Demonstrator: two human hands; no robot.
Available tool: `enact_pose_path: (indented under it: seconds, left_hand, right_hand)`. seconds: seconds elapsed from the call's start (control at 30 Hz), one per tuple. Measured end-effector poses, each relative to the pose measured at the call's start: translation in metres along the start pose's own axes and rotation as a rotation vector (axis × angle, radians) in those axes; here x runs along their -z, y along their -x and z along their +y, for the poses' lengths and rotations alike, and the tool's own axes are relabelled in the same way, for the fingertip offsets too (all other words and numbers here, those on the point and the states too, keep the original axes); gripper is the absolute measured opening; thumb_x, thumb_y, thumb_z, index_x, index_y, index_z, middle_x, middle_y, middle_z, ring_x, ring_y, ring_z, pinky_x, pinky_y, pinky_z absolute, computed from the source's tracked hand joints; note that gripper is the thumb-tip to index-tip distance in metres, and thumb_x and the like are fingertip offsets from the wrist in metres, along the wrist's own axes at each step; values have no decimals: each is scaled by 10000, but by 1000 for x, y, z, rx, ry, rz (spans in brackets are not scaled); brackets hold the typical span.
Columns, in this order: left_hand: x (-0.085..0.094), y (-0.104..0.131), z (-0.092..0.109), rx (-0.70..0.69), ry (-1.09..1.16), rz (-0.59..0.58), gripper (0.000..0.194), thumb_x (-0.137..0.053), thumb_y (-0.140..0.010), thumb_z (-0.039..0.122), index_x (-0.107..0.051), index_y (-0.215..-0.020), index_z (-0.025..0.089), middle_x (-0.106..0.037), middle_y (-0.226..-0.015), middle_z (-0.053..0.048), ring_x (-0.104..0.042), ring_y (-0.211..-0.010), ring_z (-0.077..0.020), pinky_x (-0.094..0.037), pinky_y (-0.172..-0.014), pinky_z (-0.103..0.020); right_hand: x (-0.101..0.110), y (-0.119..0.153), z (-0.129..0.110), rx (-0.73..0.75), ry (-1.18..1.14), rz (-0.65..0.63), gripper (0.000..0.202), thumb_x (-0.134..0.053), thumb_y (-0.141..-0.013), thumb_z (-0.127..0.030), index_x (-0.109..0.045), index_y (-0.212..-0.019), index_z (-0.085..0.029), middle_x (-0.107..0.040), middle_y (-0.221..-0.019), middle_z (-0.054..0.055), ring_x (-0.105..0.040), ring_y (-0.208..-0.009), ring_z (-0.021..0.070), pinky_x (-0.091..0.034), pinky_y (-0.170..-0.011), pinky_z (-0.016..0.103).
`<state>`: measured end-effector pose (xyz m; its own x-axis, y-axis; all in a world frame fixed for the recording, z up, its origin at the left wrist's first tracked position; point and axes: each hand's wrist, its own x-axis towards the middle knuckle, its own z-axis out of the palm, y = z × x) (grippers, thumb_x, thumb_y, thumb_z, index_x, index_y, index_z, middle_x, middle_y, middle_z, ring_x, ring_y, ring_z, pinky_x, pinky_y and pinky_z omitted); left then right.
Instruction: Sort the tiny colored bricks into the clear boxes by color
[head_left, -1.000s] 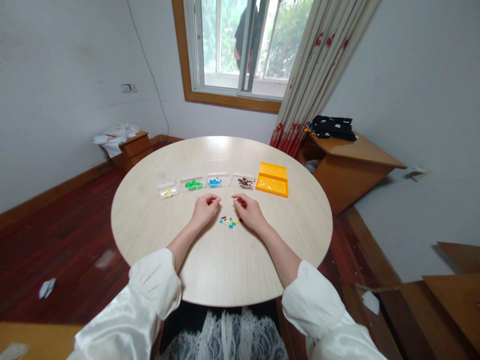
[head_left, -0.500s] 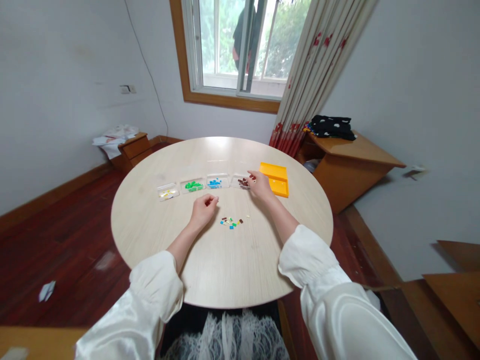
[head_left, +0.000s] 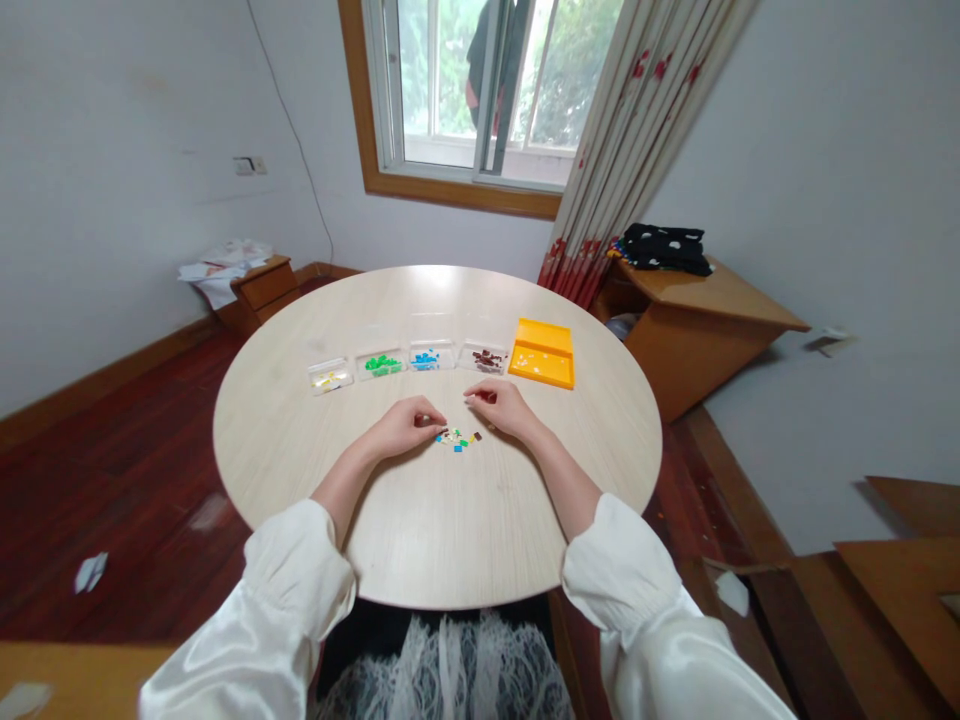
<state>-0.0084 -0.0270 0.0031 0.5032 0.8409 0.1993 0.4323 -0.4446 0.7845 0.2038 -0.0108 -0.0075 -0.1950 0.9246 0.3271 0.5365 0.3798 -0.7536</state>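
Observation:
My left hand [head_left: 409,425] rests on the table, its thumb and forefinger pinched at a small brown piece [head_left: 444,432] on the left edge of a loose group of pieces. That group has blue [head_left: 458,449], green [head_left: 464,443], yellow and pale bits lying flat. My right hand [head_left: 502,408] is closed in a pinch just above and to the right of the group; whatever sits between its fingertips is too small to make out. Behind it stands a clear box of brown pieces [head_left: 487,358].
Further clear boxes hold blue pieces [head_left: 426,359], green pieces [head_left: 384,365] and yellow and white pieces [head_left: 328,380]. An open yellow case [head_left: 542,365] with pale bits lies at the right. All stand on a round wooden table [head_left: 435,540]. Folded dark cloth [head_left: 664,250] lies on a side cabinet.
My right hand has come back from the box of brown pieces toward the loose group. My left hand has moved right, its fingertips now at the group's edge. The view has shifted slightly.

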Motion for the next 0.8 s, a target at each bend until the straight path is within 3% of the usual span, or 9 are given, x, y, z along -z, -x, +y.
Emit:
enact_pose_path:
  seconds: [0.27, 0.4, 0.53, 0.67, 0.8]
  left_hand:
    - [-4, -3, -3, 20, -69, -3, 144, -569, -688, 249, -690, -672, 173, -613, -697, -40, -517, -617, -130, -412, -596, -249]
    - [-9, -7, -6, -11, -120, 91, 141, -551, -706, 224, -679, -682, 171, -613, -700, -39, -512, -631, -137, -407, -622, -260]
    - [-15, -11, -8, 51, -62, 200, 157, -530, -744, 252, -654, -701, 166, -606, -631, -19, -495, -578, -135, -389, -598, -257]
    - [-18, -15, -10, 87, -6, 308, 145, -532, -742, 257, -635, -701, 165, -605, -614, -5, -479, -561, -129, -368, -582, -249]
    - [-19, -18, -8, 91, 11, 371, 126, -547, -732, 257, -631, -697, 169, -585, -603, 7, -452, -552, -122, -352, -574, -248]
  right_hand:
    - [-6, 0, -7, -13, -19, -34, 147, -586, -729, -195, -716, -772, -143, -679, -705, 35, -546, -621, 112, -448, -631, 252]
    - [-10, 2, -12, -25, -70, -41, 162, -586, -724, -221, -717, -777, -142, -675, -699, 34, -538, -598, 114, -466, -599, 262]
    - [-16, 4, -18, -57, -154, -93, 206, -562, -744, -261, -716, -820, -146, -665, -676, 20, -530, -555, 110, -447, -528, 241]
    - [-20, 1, -21, -42, -150, -103, 217, -538, -776, -275, -710, -749, -146, -652, -642, 1, -535, -583, 101, -425, -570, 221]
    - [-22, -2, -21, -90, -157, -108, 253, -524, -790, -304, -692, -702, -137, -604, -575, -18, -493, -525, 87, -375, -505, 202]
